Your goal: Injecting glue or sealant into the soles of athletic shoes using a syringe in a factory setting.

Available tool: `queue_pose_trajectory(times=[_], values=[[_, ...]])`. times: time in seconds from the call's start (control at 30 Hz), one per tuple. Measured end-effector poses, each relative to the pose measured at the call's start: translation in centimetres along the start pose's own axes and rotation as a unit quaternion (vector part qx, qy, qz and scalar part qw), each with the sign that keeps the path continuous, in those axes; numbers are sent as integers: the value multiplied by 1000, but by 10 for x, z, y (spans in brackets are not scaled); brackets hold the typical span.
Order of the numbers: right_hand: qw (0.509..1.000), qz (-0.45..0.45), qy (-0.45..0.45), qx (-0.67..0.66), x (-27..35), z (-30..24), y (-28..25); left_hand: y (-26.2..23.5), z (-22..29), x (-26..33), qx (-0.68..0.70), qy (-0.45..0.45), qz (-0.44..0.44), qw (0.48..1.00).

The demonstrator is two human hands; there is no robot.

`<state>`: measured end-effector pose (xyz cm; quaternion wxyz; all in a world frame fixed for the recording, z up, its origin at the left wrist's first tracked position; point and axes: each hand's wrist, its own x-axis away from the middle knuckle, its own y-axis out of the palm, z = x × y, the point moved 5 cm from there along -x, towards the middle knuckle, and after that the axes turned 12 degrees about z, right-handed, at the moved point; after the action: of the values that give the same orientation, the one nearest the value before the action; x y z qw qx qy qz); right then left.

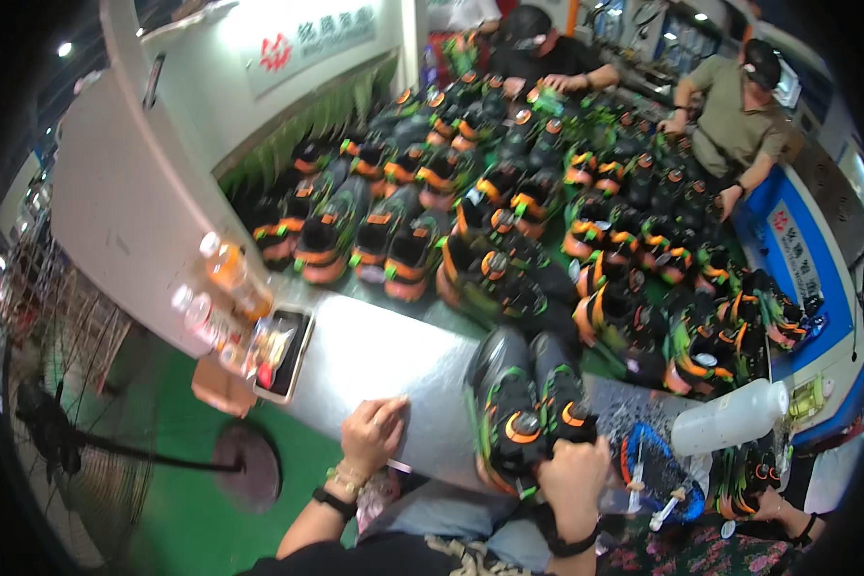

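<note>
A pair of dark sneakers with green trim and orange dials stands on the metal table [365, 346], toes pointing away from me. My right hand [574, 480] is closed at the heel end of the right sneaker [559, 384]; its fingertips are partly hidden. Close beside it on the left is the other sneaker [506, 403]. My left hand [374, 429] rests at the table's near edge, apart from the shoes. Its fingers look curled in, and nothing shows in them.
Many similar sneakers [403, 240] fill the green surface beyond. Left are an orange drink bottle [232, 274], a second bottle [202, 317] and a tray [283, 355]. Right lie a blue-rimmed item [658, 475] and a translucent bottle [725, 420]. A neighbour's hand [770, 504] touches a shoe. A fan [53, 432] stands left.
</note>
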<state>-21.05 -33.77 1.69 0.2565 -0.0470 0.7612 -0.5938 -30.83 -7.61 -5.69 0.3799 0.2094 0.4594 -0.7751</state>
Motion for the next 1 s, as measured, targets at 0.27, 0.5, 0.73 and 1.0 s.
queue_pose_trajectory(times=[0.27, 0.5, 0.73, 1.0], values=[[997, 25, -51, -44, 7, -11, -1, -17, 0, 4, -22, 3, -5, 1000], [999, 9, -39, -22, 4, -7, 1, -10, -2, 1, -26, 1, -13, 1000], [999, 17, -35, -15, 4, -5, 3, 4, -15, -8, -36, -30, -66, 997], [998, 26, -35, -35, -1, -9, 2, -49, -164, -296, -192, -15, 177, 965]])
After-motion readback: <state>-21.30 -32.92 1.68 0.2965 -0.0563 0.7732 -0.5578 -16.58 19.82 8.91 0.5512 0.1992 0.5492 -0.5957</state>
